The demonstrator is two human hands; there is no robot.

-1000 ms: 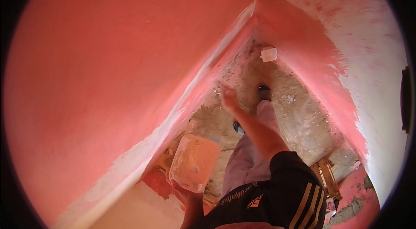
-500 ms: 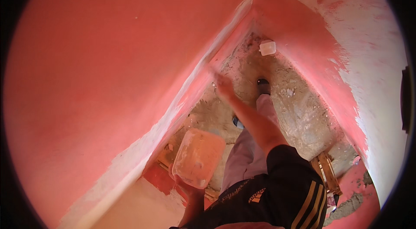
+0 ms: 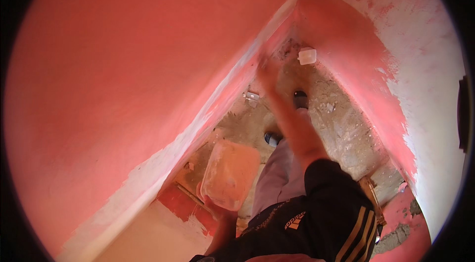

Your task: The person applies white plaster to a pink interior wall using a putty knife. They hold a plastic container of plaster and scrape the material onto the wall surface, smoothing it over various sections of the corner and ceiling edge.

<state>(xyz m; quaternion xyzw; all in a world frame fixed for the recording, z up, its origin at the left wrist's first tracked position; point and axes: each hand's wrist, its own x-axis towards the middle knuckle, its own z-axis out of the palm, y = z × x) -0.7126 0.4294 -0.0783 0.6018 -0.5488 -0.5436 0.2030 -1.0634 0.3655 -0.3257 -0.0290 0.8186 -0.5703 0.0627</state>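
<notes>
My left hand (image 3: 217, 207) is closed on a pink, translucent plastic container (image 3: 230, 172) with a smeared surface, held low beside my leg. My right arm reaches forward along the lower edge of the pink left wall (image 3: 138, 78), where a rough white band (image 3: 173, 155) runs toward the corner. My right hand (image 3: 268, 69) is smeared by motion near that band; I cannot make out its fingers or anything in them.
My sandalled feet (image 3: 300, 99) stand on a dusty, stained floor (image 3: 346, 138). A small pale container (image 3: 307, 55) lies by the corner. The patchy pink-and-white right wall (image 3: 410, 78) closes in. Wooden pieces (image 3: 370, 192) lie at lower right, a small metal object (image 3: 251, 96) by the left wall.
My right hand has moved forward along the left wall toward the corner and is now more blurred. The container in my left hand has shifted slightly up and right.
</notes>
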